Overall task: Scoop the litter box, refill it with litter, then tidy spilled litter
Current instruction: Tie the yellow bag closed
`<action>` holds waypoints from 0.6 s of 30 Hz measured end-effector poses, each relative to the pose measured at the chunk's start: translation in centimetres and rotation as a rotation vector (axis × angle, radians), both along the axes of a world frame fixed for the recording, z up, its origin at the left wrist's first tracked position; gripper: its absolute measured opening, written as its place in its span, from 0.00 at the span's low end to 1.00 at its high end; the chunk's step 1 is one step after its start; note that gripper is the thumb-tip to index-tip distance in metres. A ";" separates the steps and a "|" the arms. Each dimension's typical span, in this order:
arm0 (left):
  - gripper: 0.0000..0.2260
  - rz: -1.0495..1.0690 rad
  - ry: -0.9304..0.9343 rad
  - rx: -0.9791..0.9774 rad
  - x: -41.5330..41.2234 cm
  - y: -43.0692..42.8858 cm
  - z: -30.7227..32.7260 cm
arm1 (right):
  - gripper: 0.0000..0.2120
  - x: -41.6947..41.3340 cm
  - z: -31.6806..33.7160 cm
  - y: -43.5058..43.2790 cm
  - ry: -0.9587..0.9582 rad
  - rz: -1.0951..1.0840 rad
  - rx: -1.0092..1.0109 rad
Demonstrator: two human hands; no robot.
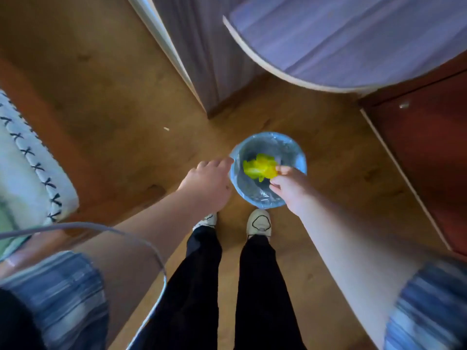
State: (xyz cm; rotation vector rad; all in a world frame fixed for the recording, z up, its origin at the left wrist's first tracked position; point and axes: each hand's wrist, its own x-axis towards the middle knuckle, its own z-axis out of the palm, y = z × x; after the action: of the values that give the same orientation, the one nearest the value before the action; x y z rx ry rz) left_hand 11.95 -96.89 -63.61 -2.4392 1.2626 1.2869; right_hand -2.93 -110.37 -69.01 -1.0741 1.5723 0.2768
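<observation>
Fingers of your right hand [290,189] pinch a yellow bag [260,168] over the lined bin [300,160]; your left hand [209,183], grip open and empty, touches its rim.

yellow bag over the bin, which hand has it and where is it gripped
The right hand pinches the yellow bag at its near edge, above the lined bin. The left hand holds nothing; its fingertips are at the bin's rim.

Small round bin lined with a clear bluish plastic bag [295,157] sits upright on the wooden floor [121,117], crumpled bright yellow plastic bag [260,168] over its opening.
</observation>
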 end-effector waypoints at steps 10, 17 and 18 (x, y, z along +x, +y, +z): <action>0.29 0.053 -0.069 0.092 -2.0 2.9 7.6 | 0.24 -1.6 11.5 2.9 0.015 0.538 -0.076; 0.26 0.192 -0.273 -0.143 -3.4 5.9 27.1 | 0.24 0.1 32.8 4.1 -0.095 1.123 -0.507; 0.26 0.227 -0.303 -0.164 -3.9 6.8 29.6 | 0.25 0.4 35.5 4.4 -0.127 1.154 -0.539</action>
State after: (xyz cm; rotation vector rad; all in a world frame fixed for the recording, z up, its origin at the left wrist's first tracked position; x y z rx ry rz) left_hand 8.02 -90.10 -33.97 -2.8263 1.0752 0.8348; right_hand -2.52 -105.96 -33.52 -2.3107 0.7545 0.5436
